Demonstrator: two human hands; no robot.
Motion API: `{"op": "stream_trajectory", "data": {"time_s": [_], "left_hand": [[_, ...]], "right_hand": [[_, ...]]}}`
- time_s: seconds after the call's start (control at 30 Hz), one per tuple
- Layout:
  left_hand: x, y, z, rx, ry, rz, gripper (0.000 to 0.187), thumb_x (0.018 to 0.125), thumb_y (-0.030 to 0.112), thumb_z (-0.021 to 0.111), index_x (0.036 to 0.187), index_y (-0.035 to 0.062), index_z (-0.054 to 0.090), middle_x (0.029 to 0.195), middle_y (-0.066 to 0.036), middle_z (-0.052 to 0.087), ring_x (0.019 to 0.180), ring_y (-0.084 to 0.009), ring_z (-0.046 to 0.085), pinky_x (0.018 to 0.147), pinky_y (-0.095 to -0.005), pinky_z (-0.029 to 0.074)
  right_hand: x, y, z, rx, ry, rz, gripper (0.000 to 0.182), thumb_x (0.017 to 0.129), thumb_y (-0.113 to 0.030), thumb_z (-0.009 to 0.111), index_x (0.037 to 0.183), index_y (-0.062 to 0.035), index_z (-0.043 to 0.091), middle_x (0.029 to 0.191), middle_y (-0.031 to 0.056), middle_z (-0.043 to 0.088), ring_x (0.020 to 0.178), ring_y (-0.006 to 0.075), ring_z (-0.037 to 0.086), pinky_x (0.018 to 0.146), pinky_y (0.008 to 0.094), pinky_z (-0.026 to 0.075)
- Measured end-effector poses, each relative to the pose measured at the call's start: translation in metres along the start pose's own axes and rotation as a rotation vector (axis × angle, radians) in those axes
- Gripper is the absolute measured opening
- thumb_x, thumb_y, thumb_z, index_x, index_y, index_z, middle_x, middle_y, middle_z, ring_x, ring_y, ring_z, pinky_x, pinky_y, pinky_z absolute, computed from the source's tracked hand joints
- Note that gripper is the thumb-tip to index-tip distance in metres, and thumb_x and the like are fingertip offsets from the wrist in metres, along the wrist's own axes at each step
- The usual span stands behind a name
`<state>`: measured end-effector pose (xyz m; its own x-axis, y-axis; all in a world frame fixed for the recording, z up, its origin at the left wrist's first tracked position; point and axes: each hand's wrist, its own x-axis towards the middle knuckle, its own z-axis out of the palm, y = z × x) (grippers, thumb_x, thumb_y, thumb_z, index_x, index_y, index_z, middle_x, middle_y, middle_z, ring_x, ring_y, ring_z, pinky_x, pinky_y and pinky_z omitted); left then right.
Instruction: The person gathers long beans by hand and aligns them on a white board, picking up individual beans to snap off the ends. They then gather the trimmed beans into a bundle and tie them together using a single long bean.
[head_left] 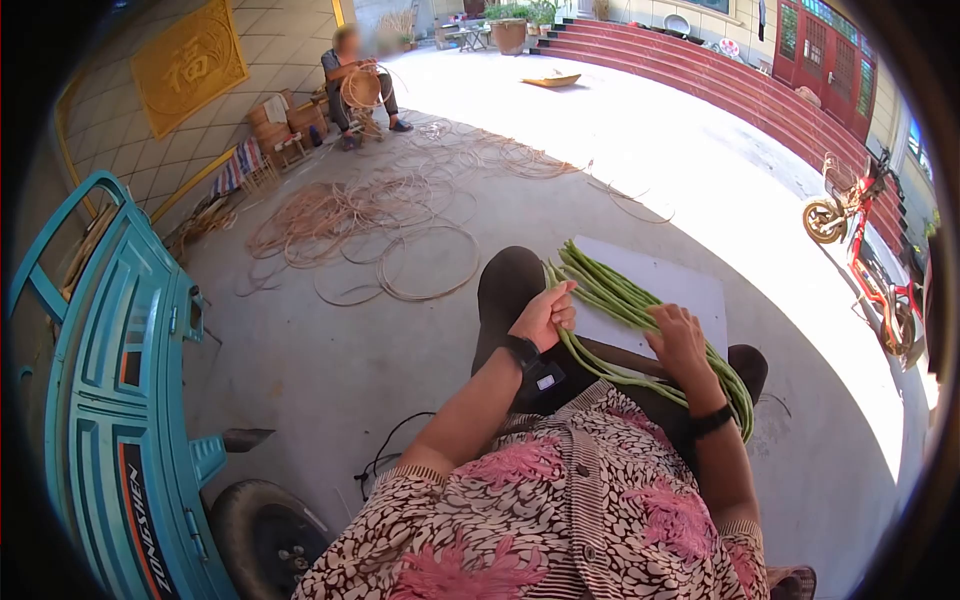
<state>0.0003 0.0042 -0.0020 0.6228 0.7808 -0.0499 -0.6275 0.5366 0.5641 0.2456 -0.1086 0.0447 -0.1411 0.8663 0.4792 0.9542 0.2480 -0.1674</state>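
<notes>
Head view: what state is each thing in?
Long beans, loosely bundled, partly over the board
White board, flat, partly covered
Left hand, closed on some beans
Right hand, on the beans, grip unclear
Cane coils, loose, spread on the floor
Teal cart panel, upright
Red bike, parked upright
Red doors, look shut
Other person, seated, holding a round basket

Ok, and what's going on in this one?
A seated person is handling long green beans. Their left hand grips the ends of a few that curve across the lap, while their right hand rests on the larger bunch, which lies over a pale board and trails past the right wrist. Farther off, another person sits holding a round woven piece, near loose coils of cane-like strips.
</notes>
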Motion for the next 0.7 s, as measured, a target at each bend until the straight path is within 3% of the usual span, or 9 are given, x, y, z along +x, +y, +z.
{"op": "stream_trajectory", "data": {"time_s": [0.2, 0.4, 0.6, 0.7], "left_hand": [[0.001, 0.0, -0.001, 0.034, 0.008, -0.035, 0.018, 0.101, 0.022, 0.046, 0.109, 0.0077, 0.054, 0.062, 0.007, 0.036, 0.053, -0.006, 0.034, 0.052, -0.0233, 0.032], [0.001, -0.002, 0.001, 0.066, 0.05, -0.034, 0.019, 0.101, 0.021, 0.046, 0.112, 0.0069, 0.054, 0.065, 0.006, 0.04, 0.057, -0.0073, 0.038, 0.053, -0.024, 0.033], [0.004, -0.003, -0.005, 0.076, 0.069, -0.039, 0.021, 0.101, 0.022, 0.047, 0.112, 0.006, 0.054, 0.068, 0.005, 0.045, 0.06, -0.0082, 0.041, 0.054, -0.0244, 0.035], [0.006, -0.005, -0.008, 0.093, 0.079, -0.031, 0.023, 0.1, 0.021, 0.047, 0.115, 0.0044, 0.054, 0.078, 0.001, 0.054, 0.067, -0.0114, 0.05, 0.058, -0.0263, 0.042]], "right_hand": [[0.013, -0.002, 0.034, -0.106, 0.064, 0.044, 0.027, 0.073, -0.017, 0.073, 0.098, -0.0126, 0.061, 0.096, 0.0071, 0.059, 0.095, 0.0245, 0.056, 0.083, 0.0404, 0.039], [0.022, 0.003, 0.034, -0.104, -0.054, 0.155, 0.025, 0.07, -0.018, 0.074, 0.091, -0.012, 0.061, 0.088, 0.0069, 0.062, 0.092, 0.0252, 0.058, 0.083, 0.0398, 0.038], [0.034, 0.006, 0.021, 0.132, -0.209, 0.371, 0.027, 0.068, -0.021, 0.072, 0.088, -0.0092, 0.06, 0.089, 0.0073, 0.064, 0.091, 0.0255, 0.06, 0.083, 0.0402, 0.037], [0.042, 0.003, 0.009, 0.259, -0.075, 0.495, 0.028, 0.069, -0.023, 0.072, 0.089, -0.0089, 0.059, 0.085, 0.0071, 0.064, 0.087, 0.0251, 0.061, 0.082, 0.0404, 0.04]]}}
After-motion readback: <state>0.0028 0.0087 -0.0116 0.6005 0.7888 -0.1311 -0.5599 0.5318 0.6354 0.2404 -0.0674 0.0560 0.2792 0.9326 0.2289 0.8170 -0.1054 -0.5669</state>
